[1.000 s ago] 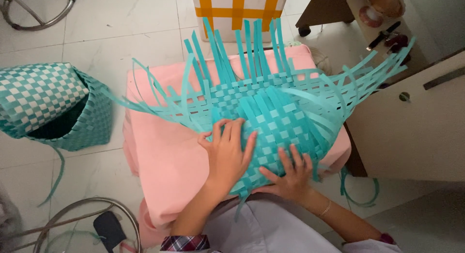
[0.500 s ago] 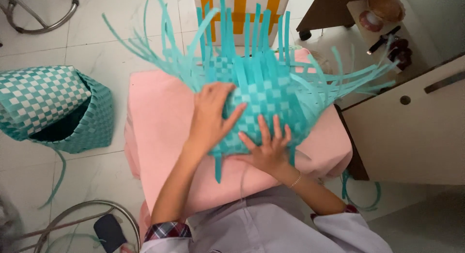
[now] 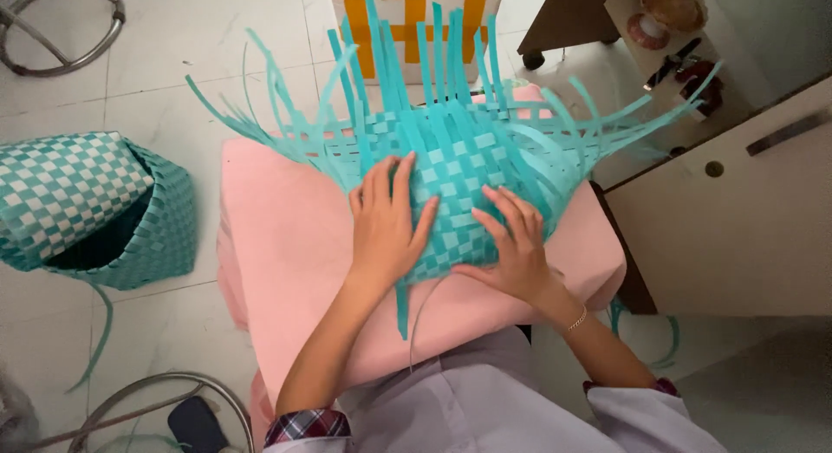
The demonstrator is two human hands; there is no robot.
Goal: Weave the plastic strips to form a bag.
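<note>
A half-woven teal strip basket (image 3: 455,171) lies on a pink cushion (image 3: 286,254) in front of me, loose strips fanning up and out to both sides. My left hand (image 3: 386,223) presses flat on the woven panel's left part, fingers spread. My right hand (image 3: 516,245) rests on the panel's right part, fingers spread and bent over the weave. Both hands hold the weave down against the cushion.
A finished teal and white checked woven basket (image 3: 82,210) lies on the tiled floor at left. A yellow and white box (image 3: 407,11) stands behind the cushion. A beige cabinet (image 3: 737,210) is at right, metal stool rings (image 3: 61,24) on the floor.
The woven piece was lifted and turned half a second ago; now it lies lower on the cushion again, with both hands flat on its woven panel.
</note>
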